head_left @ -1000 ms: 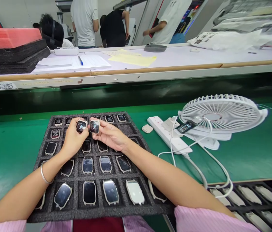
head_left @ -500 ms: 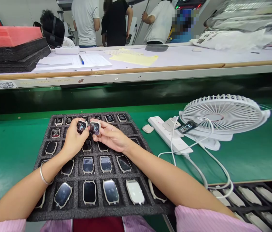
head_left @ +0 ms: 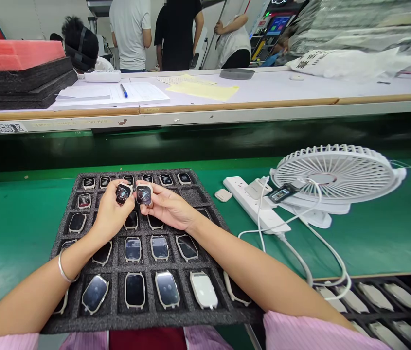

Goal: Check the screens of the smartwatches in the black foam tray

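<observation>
Green workbench matting (head_left: 15, 243) carries a black foam tray (head_left: 117, 321) of square smartwatches (head_left: 134, 290), nearly every pocket I can see still filled. In my head camera's view, my left hand (head_left: 112, 211) pinches a dark-faced, pale-cased watch (head_left: 123, 193) and my right hand (head_left: 169, 208) grips a second dark-faced watch (head_left: 143, 195), both held closely together above the tray's upper rows.
</observation>
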A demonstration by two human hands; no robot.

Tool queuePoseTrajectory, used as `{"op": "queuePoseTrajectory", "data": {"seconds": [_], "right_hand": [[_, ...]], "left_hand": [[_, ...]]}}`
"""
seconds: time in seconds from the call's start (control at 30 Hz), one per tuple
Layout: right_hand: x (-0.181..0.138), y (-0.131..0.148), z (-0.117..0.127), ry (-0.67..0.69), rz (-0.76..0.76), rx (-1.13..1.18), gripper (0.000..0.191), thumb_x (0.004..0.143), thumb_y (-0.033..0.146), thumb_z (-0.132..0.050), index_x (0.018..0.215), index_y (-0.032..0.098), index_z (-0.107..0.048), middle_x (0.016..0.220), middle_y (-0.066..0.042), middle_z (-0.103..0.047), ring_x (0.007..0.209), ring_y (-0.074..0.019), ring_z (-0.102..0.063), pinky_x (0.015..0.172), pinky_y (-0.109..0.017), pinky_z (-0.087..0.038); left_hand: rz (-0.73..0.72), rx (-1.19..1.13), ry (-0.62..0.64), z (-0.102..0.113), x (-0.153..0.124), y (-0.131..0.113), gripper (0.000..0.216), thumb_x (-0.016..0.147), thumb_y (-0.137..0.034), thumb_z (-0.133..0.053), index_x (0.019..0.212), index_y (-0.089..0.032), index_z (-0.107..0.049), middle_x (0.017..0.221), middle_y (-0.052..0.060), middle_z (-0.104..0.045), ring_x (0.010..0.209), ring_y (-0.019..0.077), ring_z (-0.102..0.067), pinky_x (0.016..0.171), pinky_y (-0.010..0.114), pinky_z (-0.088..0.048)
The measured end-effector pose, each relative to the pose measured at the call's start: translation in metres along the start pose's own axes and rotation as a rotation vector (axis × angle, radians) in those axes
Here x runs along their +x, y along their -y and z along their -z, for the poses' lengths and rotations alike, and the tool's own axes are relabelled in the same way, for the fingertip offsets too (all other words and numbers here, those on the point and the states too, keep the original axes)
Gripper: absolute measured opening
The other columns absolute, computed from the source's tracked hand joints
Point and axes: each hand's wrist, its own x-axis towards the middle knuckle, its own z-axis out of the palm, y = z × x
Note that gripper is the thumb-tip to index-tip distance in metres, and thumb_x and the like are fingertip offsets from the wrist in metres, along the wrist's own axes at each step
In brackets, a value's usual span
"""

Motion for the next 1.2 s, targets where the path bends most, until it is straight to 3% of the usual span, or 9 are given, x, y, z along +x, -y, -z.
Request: {"op": "queuePoseTrajectory", "data": {"seconds": [0.67,1.2], "right_hand": [[0.0021,-0.0033,0.0037,0.046,0.032,0.005,0.050,0.077,0.032,-0.082,0.123,0.023,-0.063,0.095,0.000,-0.069,0.076,-0.0131,-0.068,0.079,-0.030,-0.052],[0.0028,-0.0028,0.0019,0.036,0.039,-0.003,0.052,0.075,0.034,-0.083,0.123,0.022,-0.063,0.091,0.000,-0.069,0.076,-0.0140,-0.068,0.074,-0.027,-0.051]], "left_hand": [[-0.044,0.066,-0.005,0.0006,0.0000,-0.0033,0.030,0.078,-0.032,-0.060,0.105,-0.019,-0.055,0.089,0.001,-0.061,0.078,0.0162,-0.055,0.073,0.030,-0.045],[-0.013,0.017,0.026,0.0016,0.0010,0.0010,0.035,0.078,-0.036,-0.060,0.109,-0.019,-0.053,0.096,0.004,-0.062,0.086,0.0180,-0.058,0.082,0.034,-0.045]]}}
